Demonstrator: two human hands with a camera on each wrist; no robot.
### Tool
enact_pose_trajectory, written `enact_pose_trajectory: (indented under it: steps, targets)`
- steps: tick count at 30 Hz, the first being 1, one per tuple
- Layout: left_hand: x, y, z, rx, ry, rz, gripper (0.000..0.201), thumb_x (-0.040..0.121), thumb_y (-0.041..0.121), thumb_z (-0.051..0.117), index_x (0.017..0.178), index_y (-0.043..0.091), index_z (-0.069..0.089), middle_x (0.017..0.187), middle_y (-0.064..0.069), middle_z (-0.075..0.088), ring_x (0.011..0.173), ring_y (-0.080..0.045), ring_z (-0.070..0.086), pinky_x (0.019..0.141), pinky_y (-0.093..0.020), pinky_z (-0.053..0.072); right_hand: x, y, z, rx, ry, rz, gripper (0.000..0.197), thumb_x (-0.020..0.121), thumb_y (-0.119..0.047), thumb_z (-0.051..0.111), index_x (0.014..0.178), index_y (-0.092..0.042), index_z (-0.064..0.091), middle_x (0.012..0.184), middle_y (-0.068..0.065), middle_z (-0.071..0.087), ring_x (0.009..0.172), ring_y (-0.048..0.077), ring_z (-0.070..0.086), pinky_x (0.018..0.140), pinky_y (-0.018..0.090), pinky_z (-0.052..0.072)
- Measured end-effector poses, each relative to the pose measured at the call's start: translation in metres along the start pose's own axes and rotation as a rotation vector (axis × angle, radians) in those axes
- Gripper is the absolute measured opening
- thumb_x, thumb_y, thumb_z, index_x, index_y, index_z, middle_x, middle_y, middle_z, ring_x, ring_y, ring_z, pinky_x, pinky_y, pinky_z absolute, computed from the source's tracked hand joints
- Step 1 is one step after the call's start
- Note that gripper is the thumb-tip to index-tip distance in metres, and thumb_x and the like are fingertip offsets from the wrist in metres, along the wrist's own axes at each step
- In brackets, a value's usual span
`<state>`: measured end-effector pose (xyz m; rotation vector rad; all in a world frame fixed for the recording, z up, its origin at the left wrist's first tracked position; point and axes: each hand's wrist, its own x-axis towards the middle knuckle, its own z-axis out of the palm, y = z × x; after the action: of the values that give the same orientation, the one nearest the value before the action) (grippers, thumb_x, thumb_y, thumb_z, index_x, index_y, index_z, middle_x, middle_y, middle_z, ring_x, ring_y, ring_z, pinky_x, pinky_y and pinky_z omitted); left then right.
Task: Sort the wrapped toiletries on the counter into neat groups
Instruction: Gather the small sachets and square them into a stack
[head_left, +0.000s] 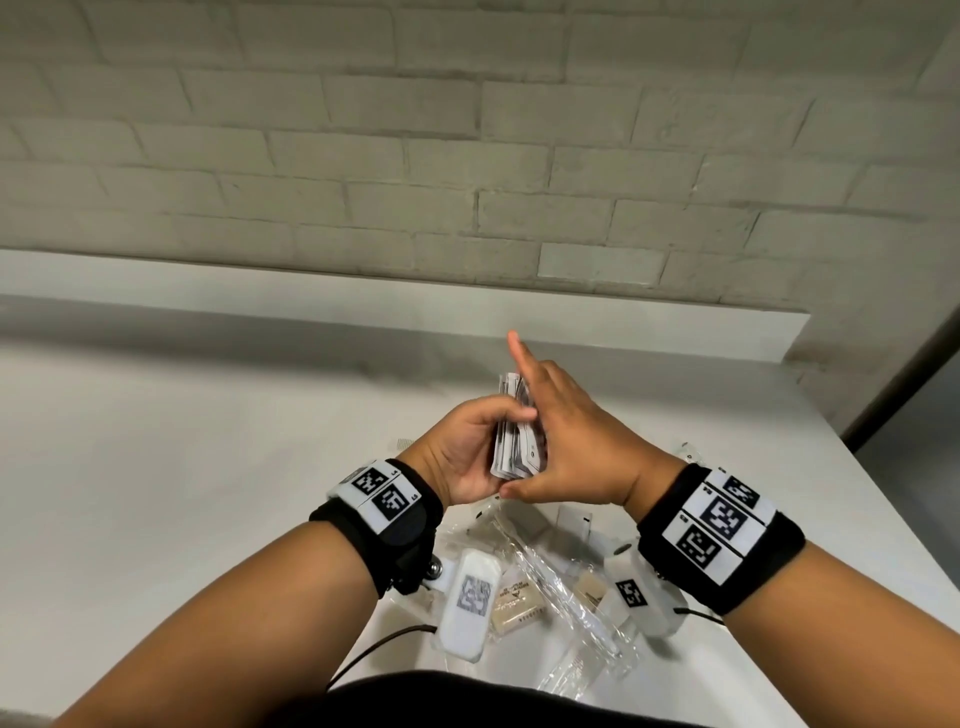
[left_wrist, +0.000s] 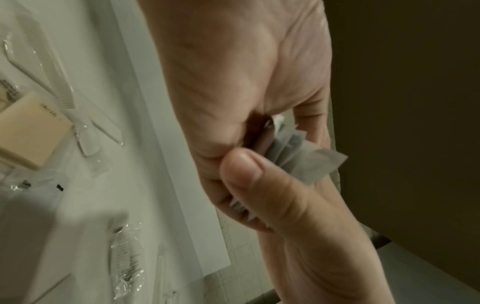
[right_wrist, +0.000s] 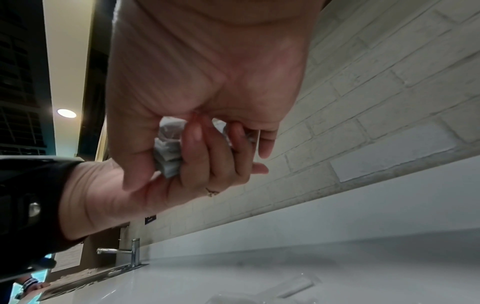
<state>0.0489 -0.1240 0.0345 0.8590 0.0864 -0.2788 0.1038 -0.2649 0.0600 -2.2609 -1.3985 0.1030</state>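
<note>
Both hands hold one stack of white printed sachets (head_left: 514, 447) upright above the white counter (head_left: 208, 467). My left hand (head_left: 488, 426) grips the stack from the left with its fingers curled over it. From the right, my right hand (head_left: 545, 436) pinches the same stack, thumb at the near end and index finger pointing straight up. In the left wrist view the sachets (left_wrist: 298, 158) fan out past a thumb. The right wrist view shows left fingers (right_wrist: 202, 156) wrapped round the stack (right_wrist: 168, 156).
Under my wrists lie wrapped soap bars (head_left: 517, 605) (left_wrist: 31, 127), a long clear-wrapped item (head_left: 566, 587), a wrapped comb (left_wrist: 52, 82) and more clear packets (left_wrist: 127, 257). The counter's right edge (head_left: 857, 519) is close by. A raised ledge (head_left: 363, 291) and a brick wall stand behind; a tap (right_wrist: 130, 253) is far left.
</note>
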Motion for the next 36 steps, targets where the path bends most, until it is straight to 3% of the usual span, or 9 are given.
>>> enact_pose_trajectory:
  steps: [9,14,16,18,21,27,32,34,36]
  targets:
    - [0.003,-0.001,0.0,0.094,0.027,-0.004,0.024,0.065,-0.001,0.048,0.085,0.003,0.059,0.067,-0.01,0.063,0.061,-0.019,0.065,0.061,-0.027,0.054,0.003,0.004,0.002,-0.037,0.043,-0.055,0.132,0.063,-0.039,0.081,0.145,-0.038,-0.023,0.122,-0.001,0.034,0.113,0.01,0.037,0.099,0.02,0.031]
    - [0.005,0.0,-0.002,0.079,0.028,-0.023,0.025,0.063,-0.001,0.048,0.085,0.004,0.057,0.068,-0.008,0.062,0.061,-0.018,0.062,0.06,-0.028,0.052,0.004,0.008,-0.001,0.144,-0.05,-0.012,0.14,0.052,-0.048,0.088,0.142,-0.048,-0.019,0.138,-0.004,0.03,0.129,0.007,0.03,0.108,0.02,0.029]
    - [0.004,0.0,-0.004,0.101,0.022,-0.026,0.033,0.06,-0.001,0.05,0.091,0.006,0.057,0.076,-0.006,0.061,0.064,-0.017,0.059,0.062,-0.03,0.051,0.009,0.014,-0.006,0.477,-0.062,0.047,0.126,0.054,-0.041,0.089,0.144,-0.048,0.002,0.139,-0.001,0.036,0.126,0.01,0.04,0.103,0.016,0.037]
    - [0.003,0.001,-0.007,0.115,-0.009,-0.024,0.041,0.061,-0.003,0.049,0.1,0.009,0.056,0.083,-0.007,0.059,0.064,-0.018,0.058,0.06,-0.032,0.054,0.013,0.02,-0.012,0.771,-0.01,0.118,0.088,0.07,-0.028,0.081,0.141,-0.035,0.029,0.125,0.006,0.052,0.099,0.018,0.057,0.089,0.021,0.047]
    - [-0.001,0.0,-0.007,0.159,-0.097,-0.061,0.048,0.06,-0.002,0.052,0.107,0.007,0.051,0.086,-0.008,0.059,0.066,-0.018,0.058,0.061,-0.033,0.053,0.017,0.024,-0.021,0.786,-0.056,0.19,0.03,0.09,-0.002,0.059,0.116,-0.018,0.06,0.098,0.009,0.065,0.081,0.018,0.058,0.078,0.021,0.049]
    - [-0.004,0.001,-0.008,0.125,-0.179,-0.057,0.05,0.058,0.0,0.054,0.108,0.004,0.05,0.085,-0.008,0.06,0.066,-0.019,0.059,0.063,-0.032,0.055,0.021,0.02,-0.015,0.721,0.048,0.202,0.023,0.087,0.005,0.059,0.078,-0.016,0.064,0.066,-0.005,0.06,0.059,0.004,0.051,0.06,0.02,0.042]
    - [-0.001,0.009,-0.009,-0.006,0.088,0.123,0.048,0.059,-0.002,0.045,0.105,0.008,0.052,0.081,-0.007,0.055,0.062,-0.016,0.056,0.063,-0.031,0.053,0.027,0.018,-0.007,0.866,0.395,0.384,0.008,0.091,-0.01,0.061,0.084,-0.013,0.057,0.078,0.005,0.063,0.066,0.015,0.06,0.063,0.027,0.048]
    - [0.001,0.013,-0.011,-0.067,0.199,0.265,0.062,0.061,-0.003,0.044,0.119,0.016,0.05,0.083,-0.007,0.055,0.063,-0.017,0.057,0.066,-0.033,0.051,0.026,0.014,-0.005,1.014,0.229,0.435,0.029,0.085,-0.012,0.067,0.108,-0.012,0.051,0.089,0.009,0.065,0.073,0.018,0.065,0.067,0.032,0.051]
    - [0.0,0.016,-0.012,-0.038,0.247,0.364,0.076,0.065,-0.007,0.044,0.133,0.027,0.043,0.086,-0.005,0.055,0.065,-0.017,0.058,0.068,-0.034,0.049,0.026,0.01,0.0,1.106,-0.068,0.449,0.085,0.074,-0.006,0.077,0.142,-0.017,0.027,0.097,0.005,0.07,0.085,0.017,0.069,0.073,0.034,0.053]
